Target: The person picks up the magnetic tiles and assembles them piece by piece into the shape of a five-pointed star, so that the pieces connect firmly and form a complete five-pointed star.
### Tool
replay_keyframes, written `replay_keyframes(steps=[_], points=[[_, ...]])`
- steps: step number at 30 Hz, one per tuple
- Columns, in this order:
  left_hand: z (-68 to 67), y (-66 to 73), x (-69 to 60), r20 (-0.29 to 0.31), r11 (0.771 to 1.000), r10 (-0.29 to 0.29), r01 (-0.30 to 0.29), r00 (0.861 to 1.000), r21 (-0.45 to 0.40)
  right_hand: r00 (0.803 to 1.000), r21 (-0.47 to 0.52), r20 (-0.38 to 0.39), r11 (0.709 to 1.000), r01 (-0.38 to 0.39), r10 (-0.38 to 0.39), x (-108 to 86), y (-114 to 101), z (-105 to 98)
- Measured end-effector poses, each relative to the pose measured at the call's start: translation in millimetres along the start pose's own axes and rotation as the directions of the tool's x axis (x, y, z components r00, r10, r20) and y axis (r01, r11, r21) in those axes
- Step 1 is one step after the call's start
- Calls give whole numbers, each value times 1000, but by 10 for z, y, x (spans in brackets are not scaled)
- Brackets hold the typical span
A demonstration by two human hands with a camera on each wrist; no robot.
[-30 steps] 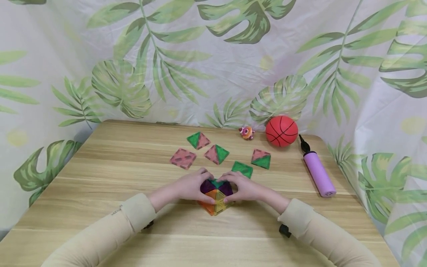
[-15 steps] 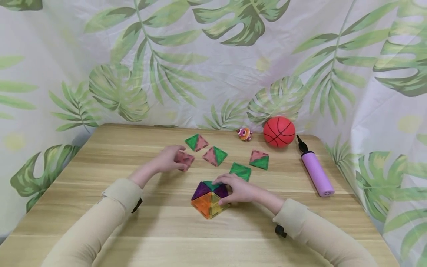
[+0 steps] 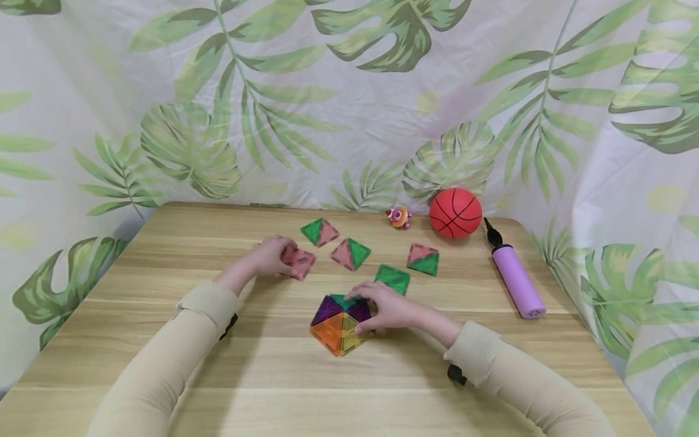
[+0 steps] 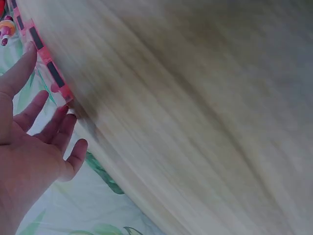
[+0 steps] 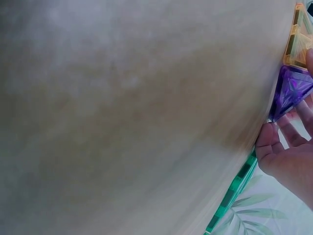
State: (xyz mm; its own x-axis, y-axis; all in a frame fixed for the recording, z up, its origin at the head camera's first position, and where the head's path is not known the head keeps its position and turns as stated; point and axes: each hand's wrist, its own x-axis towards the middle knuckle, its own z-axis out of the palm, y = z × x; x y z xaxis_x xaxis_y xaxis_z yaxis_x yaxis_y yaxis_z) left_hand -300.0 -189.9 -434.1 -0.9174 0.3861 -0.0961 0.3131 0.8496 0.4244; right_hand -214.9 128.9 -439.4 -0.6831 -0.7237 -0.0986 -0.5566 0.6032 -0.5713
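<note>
In the head view, my left hand has its thumb and fingers about a pink tile lying on the table, partly hidden by the hand. The left wrist view has the thumb at the edge of the pink tile, with the fingers spread near its end. My right hand grips the right side of a shape of joined tiles, with an orange part, a yellow part and purple parts, and green at the back. In the right wrist view, fingertips sit by a purple tile.
A green tile lies just behind my right hand. Pink-and-green tiles are spread farther back. A small toy figure, a red ball and a purple pump stand or lie at the back and right.
My left hand has let go of the joined tiles and moved left and back to the pink tile. The right hand has stayed at the joined shape.
</note>
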Motion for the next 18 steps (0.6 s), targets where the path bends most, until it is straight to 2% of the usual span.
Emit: replay_keyframes(steps=[4, 8, 14, 18], points=[[-2, 34, 38, -25, 999, -25, 24, 999, -40, 1000, -1, 8, 1000, 5, -5, 14, 10, -12], [-15, 57, 63, -56, 998, -26, 22, 998, -65, 1000, -6, 10, 1000, 27, -27, 22, 6, -26], [-17, 51, 89, -62, 999, 13, -15, 998, -44, 999, -5, 12, 999, 48, -48, 18, -10, -42], [-11, 50, 73, -51, 991, 21, -27, 998, -127, 998, 0, 15, 998, 57, -57, 19, -13, -43]])
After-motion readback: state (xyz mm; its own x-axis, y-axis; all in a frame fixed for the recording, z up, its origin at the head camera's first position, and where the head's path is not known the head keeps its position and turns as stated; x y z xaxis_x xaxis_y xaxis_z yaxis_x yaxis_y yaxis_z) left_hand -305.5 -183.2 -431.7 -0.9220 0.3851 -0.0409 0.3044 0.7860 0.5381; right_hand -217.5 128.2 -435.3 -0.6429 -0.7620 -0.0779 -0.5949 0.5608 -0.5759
